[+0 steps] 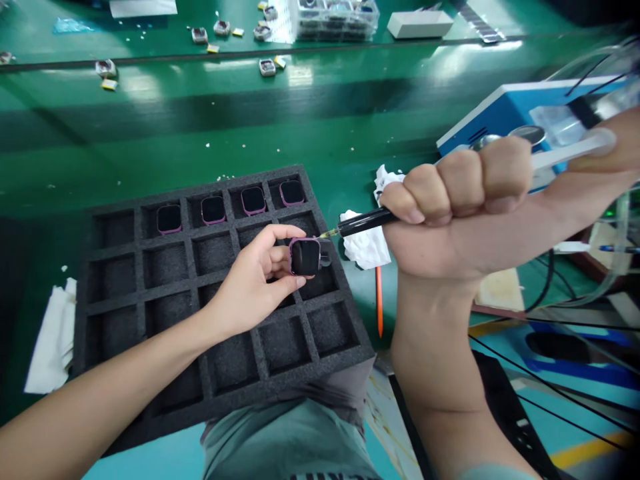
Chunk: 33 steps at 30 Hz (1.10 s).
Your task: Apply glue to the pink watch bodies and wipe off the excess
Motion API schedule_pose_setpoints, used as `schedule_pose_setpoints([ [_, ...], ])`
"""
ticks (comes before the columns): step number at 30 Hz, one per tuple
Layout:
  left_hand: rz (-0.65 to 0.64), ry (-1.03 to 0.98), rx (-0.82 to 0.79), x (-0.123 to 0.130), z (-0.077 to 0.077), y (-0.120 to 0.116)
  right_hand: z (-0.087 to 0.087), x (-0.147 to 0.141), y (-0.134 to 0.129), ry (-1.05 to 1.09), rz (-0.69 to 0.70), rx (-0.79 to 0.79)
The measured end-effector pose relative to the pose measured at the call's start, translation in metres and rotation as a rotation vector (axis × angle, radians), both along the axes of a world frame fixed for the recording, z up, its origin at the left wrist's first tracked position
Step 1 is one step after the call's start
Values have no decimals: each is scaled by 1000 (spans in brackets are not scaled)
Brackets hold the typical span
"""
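Note:
My left hand (253, 287) holds a purple-framed smartwatch case (305, 257) between thumb and fingers, its dark face turned up, above a black foam tray (280, 377). My right hand (457, 187) is closed in a fist around a black dispensing syringe (367, 221). Its thin amber tip meets or nearly meets the upper right corner of the case; I cannot tell if they touch. Several more purple-framed smartwatch cases, such as one at the back row's right end (291, 193), lie in the tray's back compartments.
Crumpled white tissue (367, 250) and an orange stick (379, 303) lie right of the tray. A blue and white machine (493, 120) stands beyond my right hand. Small watch parts (267, 67), a clear parts box (336, 23) and a white box (420, 24) sit farther back.

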<state>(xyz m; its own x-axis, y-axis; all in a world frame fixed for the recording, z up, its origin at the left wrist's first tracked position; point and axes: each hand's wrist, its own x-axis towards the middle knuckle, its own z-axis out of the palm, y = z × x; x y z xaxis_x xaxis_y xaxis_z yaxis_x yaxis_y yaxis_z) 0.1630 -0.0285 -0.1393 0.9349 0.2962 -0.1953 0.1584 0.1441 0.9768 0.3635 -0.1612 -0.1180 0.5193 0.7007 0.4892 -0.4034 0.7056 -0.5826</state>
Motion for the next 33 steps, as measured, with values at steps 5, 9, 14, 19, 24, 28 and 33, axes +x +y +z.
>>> schedule_pose_setpoints([
  [5, 4, -6, -17, 0, 0, 0, -14, 12, 9, 2, 8, 194],
  [9, 6, -7, -23, 1, -1, 1, -12, 15, 10, 18, 49, 154],
  [14, 6, -9, -29, 0, -2, 2, -14, 15, 12, 62, 78, 317],
  [19, 10, -9, -34, 1, -1, 2, -10, 10, 12, 79, 114, 344],
  [24, 14, -9, -45, 1, -2, 2, 11, -4, -3, 7, 48, 27],
  [28, 17, -8, -49, 1, -1, 2, 8, 2, -2, -75, 14, 73],
  [33, 22, -12, -66, 1, 0, 3, -4, 13, 9, -74, 3, 160],
])
